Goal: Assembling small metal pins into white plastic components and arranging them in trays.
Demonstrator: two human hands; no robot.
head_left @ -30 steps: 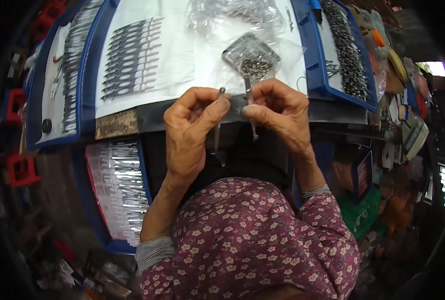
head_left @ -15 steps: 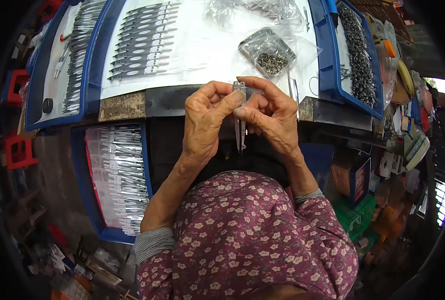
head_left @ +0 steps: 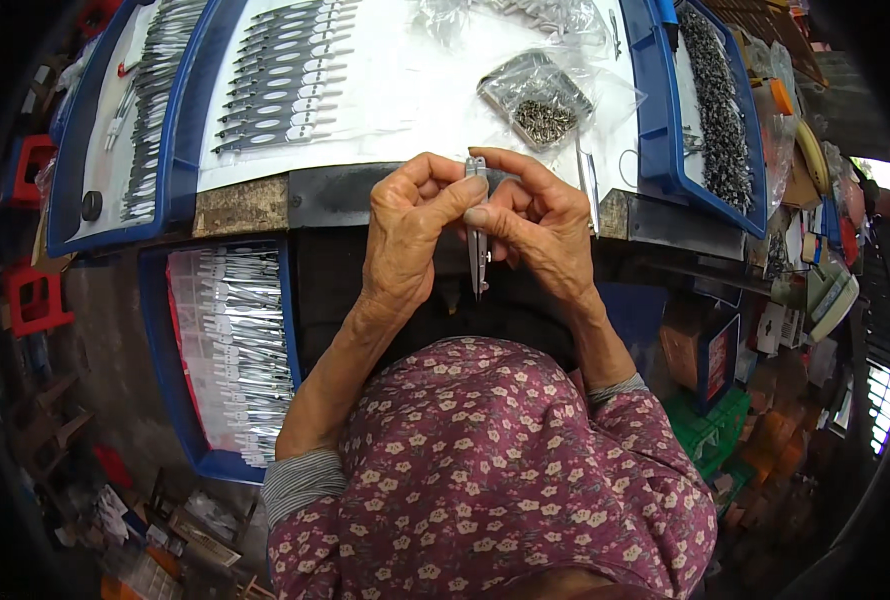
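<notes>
Above my lap, at the table's front edge, I hold a slim metal drawing compass [head_left: 478,262] upright with its points down. My left hand [head_left: 405,225] is closed on its upper part, the thumb pressed to the front of the head. From the other side my right hand [head_left: 550,222] pinches it, thumb just under the left thumb and forefinger reaching over the top. A small screw sticks out low on one leg. The fingers hide much of the upper legs. Beyond the hands, a row of grey compass parts [head_left: 280,100] lies on white paper.
A bagged tray of small brass-coloured screws [head_left: 543,122] sits on the table, with tweezers [head_left: 588,180] nearby. Blue trays stand at left [head_left: 173,150] and right [head_left: 655,120], the right one full of small dark parts. Another blue tray [head_left: 205,462] of compasses stands lower left.
The compass has turned slightly and its head looks narrower, the two halves closer together. Both hands keep their hold, having shifted only a little.
</notes>
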